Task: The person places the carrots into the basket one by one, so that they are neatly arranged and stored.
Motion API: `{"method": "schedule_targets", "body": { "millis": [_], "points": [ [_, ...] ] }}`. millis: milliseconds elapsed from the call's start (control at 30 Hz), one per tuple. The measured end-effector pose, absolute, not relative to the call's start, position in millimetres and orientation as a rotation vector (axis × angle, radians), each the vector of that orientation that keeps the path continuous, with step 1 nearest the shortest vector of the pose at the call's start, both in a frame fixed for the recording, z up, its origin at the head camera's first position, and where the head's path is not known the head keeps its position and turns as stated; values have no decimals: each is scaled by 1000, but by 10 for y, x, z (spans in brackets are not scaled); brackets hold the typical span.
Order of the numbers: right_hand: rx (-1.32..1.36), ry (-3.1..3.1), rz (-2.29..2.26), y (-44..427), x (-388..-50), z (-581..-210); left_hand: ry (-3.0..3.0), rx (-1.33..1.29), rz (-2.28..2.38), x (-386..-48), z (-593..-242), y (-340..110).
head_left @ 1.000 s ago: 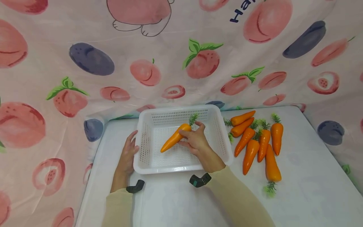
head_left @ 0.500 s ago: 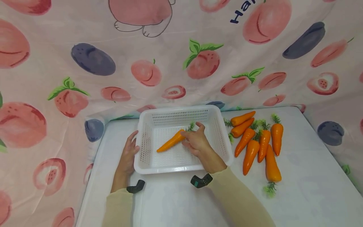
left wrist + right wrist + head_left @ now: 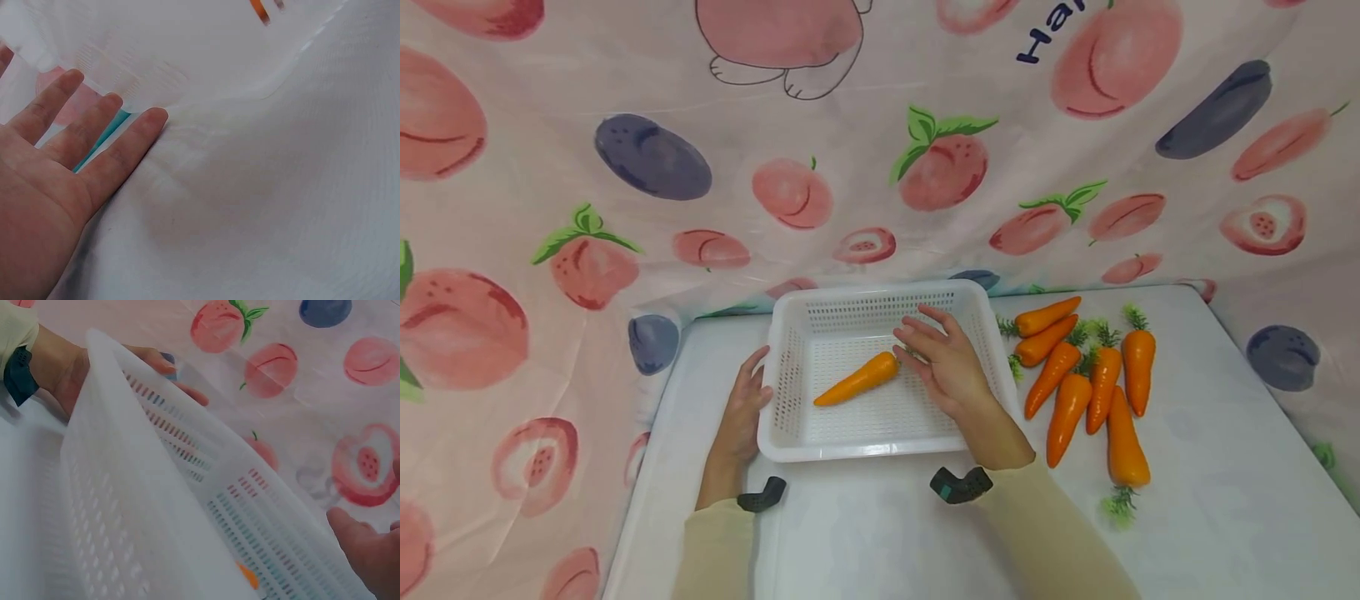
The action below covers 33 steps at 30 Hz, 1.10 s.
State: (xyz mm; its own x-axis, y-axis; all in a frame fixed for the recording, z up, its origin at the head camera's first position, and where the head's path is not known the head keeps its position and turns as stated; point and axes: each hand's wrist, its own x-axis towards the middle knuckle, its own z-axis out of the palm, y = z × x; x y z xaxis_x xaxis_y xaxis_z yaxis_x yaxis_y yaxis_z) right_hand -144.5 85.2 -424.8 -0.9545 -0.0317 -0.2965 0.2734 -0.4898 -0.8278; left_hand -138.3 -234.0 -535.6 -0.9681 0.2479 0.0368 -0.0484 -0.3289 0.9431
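Note:
One orange carrot (image 3: 857, 380) with a green leafy top lies on the floor of the white plastic basket (image 3: 857, 451). Above the basket's right half is my right hand (image 3: 951, 362), fingers spread and holding nothing; it hides most of the carrot's leaves. Against the basket's left wall rests my left hand (image 3: 743, 408). The left wrist view shows that hand (image 3: 69, 144) with straight fingers beside the basket's mesh side. In the right wrist view, the basket wall covers all but a bit of the carrot (image 3: 249, 575).
Several more carrots (image 3: 1067, 412) lie in a loose group on the white table (image 3: 1217, 467), just right of the basket. Behind the table hangs a pink cloth (image 3: 850, 125) printed with fruit.
My right hand has lowered the carrot onto the basket floor and let it go. Then its fingers spread and it moved up and right. My left hand stays at the basket's side.

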Motion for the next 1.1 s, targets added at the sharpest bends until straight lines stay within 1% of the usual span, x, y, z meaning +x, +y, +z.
{"method": "schedule_targets", "body": {
  "millis": [333, 633, 833, 1100],
  "points": [
    [130, 1695, -2403, 1105, -1347, -4130, 1713, 272, 2412, -1384, -5350, -2365],
    [8, 1834, -2425, 1484, -1264, -3892, 1713, 274, 2400, -1386, -5378, -2362],
    [-16, 1915, -2439, 1740, -1240, -3726, 1731, 256, 2382, -1383, -5375, -2375],
    [3, 2182, -2356, 2092, -1218, -3636, 1723, 258, 2380, -1390, -5380, -2368]
  ]
}}
